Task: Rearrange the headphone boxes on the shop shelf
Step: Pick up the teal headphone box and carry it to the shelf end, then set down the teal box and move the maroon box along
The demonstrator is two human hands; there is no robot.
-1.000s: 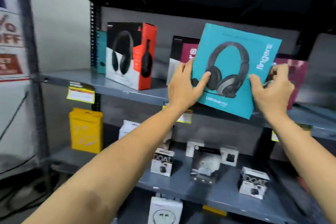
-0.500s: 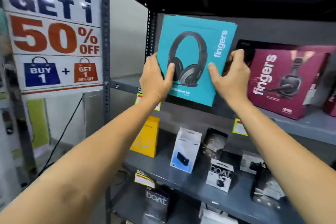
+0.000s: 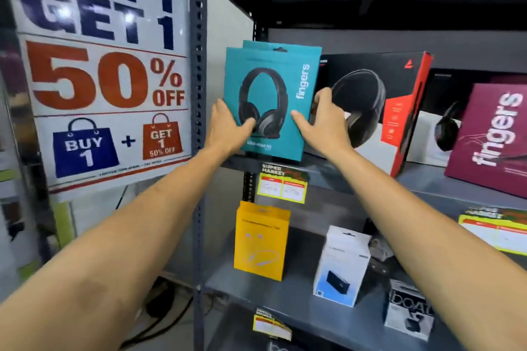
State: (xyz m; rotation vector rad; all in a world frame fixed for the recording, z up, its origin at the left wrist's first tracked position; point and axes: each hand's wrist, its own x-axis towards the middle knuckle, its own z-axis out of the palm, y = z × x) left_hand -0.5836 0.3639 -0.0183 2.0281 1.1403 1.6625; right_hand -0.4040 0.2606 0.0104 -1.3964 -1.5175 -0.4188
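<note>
A teal "fingers" headphone box (image 3: 272,77) stands upright at the left end of the grey shelf (image 3: 427,184), right in front of a second teal box whose top edge (image 3: 256,43) peeks out behind. My left hand (image 3: 228,125) grips its lower left edge, thumb on the front. My right hand (image 3: 325,120) holds its lower right edge. Directly to the right stands a black and red headphone box (image 3: 399,100), then a maroon "fingers" box (image 3: 493,139).
A perforated metal upright (image 3: 198,65) borders the shelf on the left, with a "Buy 1 Get 1 50% off" poster (image 3: 105,80) beside it. The lower shelf carries a yellow box (image 3: 261,239), a white speaker box (image 3: 340,265) and smaller earbud boxes. Price tags hang from shelf edges.
Both hands have carried the teal box from the middle of the shelf to its far left end. It has gone from tilted to upright, in front of another teal box.
</note>
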